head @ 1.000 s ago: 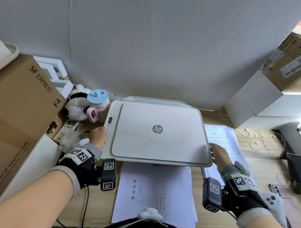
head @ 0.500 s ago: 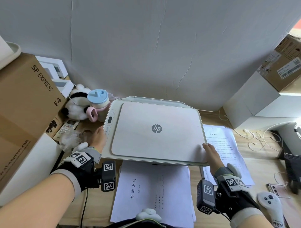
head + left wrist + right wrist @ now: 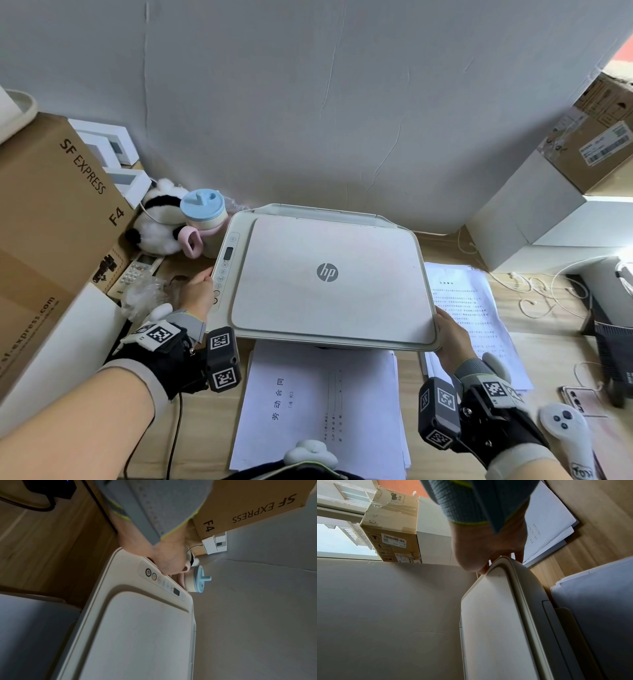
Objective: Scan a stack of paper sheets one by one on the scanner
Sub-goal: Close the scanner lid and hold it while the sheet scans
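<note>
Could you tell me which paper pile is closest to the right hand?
The right-side pile, beside the scanner and just by the right hand; the front pile lies farther away.

Scanner (image 3: 329,240) on desk (image 3: 205,418), paper stack (image 3: 318,404) before it, another stack (image 3: 472,308) right, cup (image 3: 203,212) and carton (image 3: 44,222) left

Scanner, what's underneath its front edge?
A stack of printed sheets pokes out from under the scanner onto the desk; how far back it reaches is covered.

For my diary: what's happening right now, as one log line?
left hand: holds HP scanner left edge by buttons | right hand: pinches scanner lid front right corner | lid: down | paper stack: lies in front
</note>
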